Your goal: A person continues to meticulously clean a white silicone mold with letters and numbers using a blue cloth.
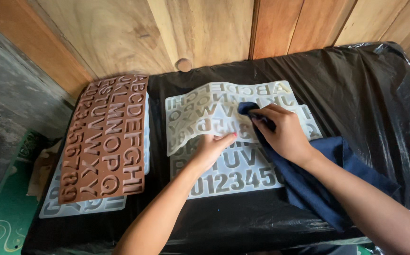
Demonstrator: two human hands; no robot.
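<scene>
A translucent white silicone letter mould (200, 111) lies bent on top of another white letter-and-number mould (233, 177) in the middle of the black-covered table. My left hand (210, 150) presses down on the near edge of the upper mould. A dark blue cloth (309, 177) is gripped in my right hand (283, 132), which pushes it against the upper mould's surface; the cloth trails off to the right over the table.
A brown silicone letter mould (108, 137) rests on another white mould (80, 205) at the table's left side. Black plastic sheet (370, 94) covers the table. Wooden wall boards (167, 33) stand behind. A green mat (4, 222) lies on the floor at left.
</scene>
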